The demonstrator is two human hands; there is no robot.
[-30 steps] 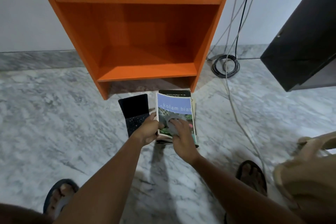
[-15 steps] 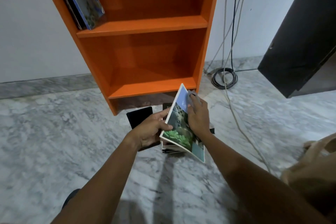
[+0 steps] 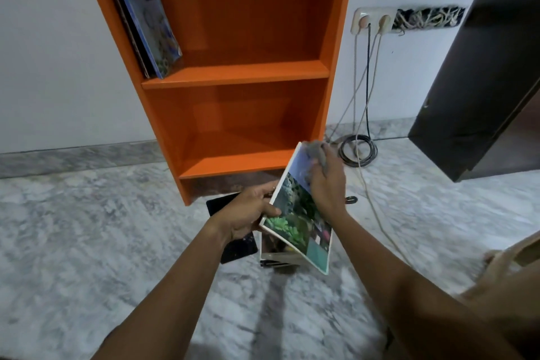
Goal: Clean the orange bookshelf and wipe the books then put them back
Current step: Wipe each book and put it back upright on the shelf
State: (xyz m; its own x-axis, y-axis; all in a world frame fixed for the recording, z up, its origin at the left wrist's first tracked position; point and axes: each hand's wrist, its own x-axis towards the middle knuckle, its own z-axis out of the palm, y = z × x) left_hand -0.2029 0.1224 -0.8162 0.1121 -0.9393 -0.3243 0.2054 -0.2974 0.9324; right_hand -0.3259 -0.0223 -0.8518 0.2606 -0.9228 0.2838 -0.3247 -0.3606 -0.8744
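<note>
Garden-cover book (image 3: 295, 222) is held tilted above the marble floor (image 3: 87, 242), just near of the orange bookshelf (image 3: 233, 73). The left hand (image 3: 248, 213) has its grip curled round the left edge. The right hand (image 3: 327, 181) grip bunches a grey cloth (image 3: 314, 152) on the far corner. A book stack (image 3: 277, 256) lies beneath, and cables (image 3: 358, 149) lie to the right.

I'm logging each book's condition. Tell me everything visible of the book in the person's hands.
The book is a thin softcover with white edges; its cover shows blue sky above green plants. It is tilted above the marble floor, top end toward the orange bookshelf. The left hand grips its left edge; the right hand presses a grey cloth on its upper cover.
</note>
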